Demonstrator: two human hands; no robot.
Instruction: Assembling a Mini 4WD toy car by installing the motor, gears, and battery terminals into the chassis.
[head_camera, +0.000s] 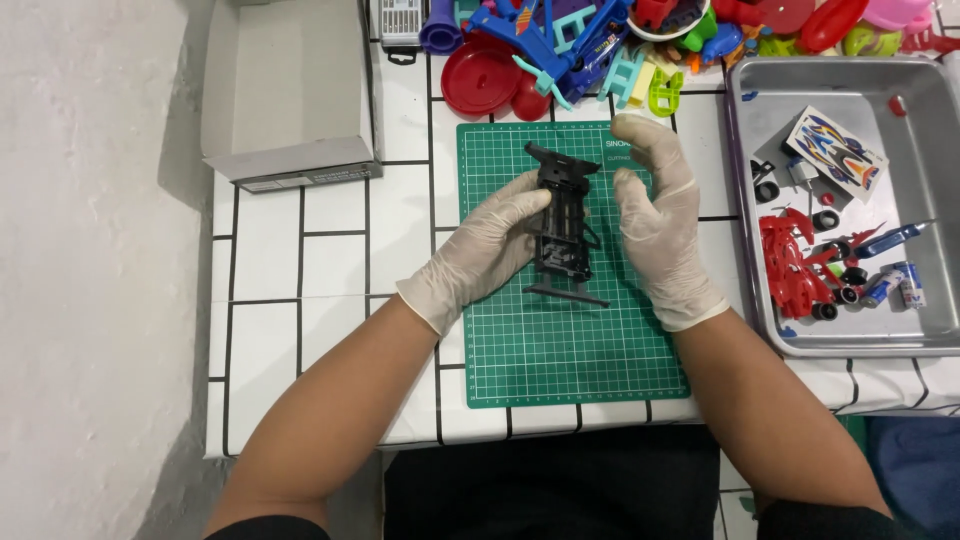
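- the left hand (485, 250), in a pale glove, grips the black toy-car chassis (563, 215) from its 9 o'clock side, thumb and fingertips closed on the frame's edge.
- the right hand (655, 215), gloved too, is at the chassis's 3 o'clock side, fingers loosely curled and partly spread; whether it touches the frame cannot be told.
- the chassis is held over the upper middle of the green cutting mat (560, 350), its long axis running 12 to 6 o'clock; a thin black bar (567, 294) shows at its 6 o'clock end.
- judged from how things lie, the build looks early: the chassis is bare, with no wheels and no body shell on it.
- apparently not yet fitted, at 3 o'clock in the metal tray (850, 85): red plastic parts (790, 262), small black wheels (826, 219), batteries (908, 283) and a sticker sheet (835, 150).
- at 12 o'clock a heap of coloured plastic toys (600, 50) lies on the tiled counter (270, 260); an open grey cardboard box (285, 90) is at 10 o'clock.
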